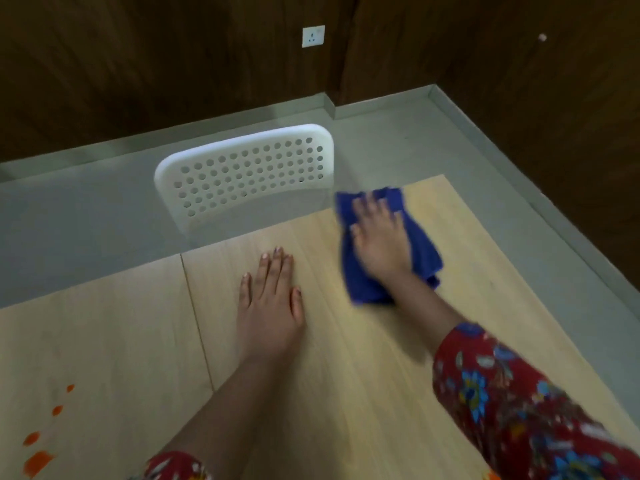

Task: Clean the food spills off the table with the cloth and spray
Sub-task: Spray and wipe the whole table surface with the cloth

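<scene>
I see my right hand (379,237) spread flat, pressing the soft blue cloth (388,251) onto the pale wood-grain table (346,375) near its far edge; my left hand (272,303) lies open, flat on bare tabletop.

Both forearms are bare from wrist to partway up, and each ends in a loose sleeve of the same printed fabric. The right sleeve (519,407) is deep red with a dense floral pattern: blue flowers with yellow centres, pale leaves and small white and orange touches. Only the cuff of the left sleeve (173,467) shows at the bottom edge, red with similar pale and orange motifs. The fingernails on the left hand (272,303) look dark-tinted, though blur hides detail
</scene>
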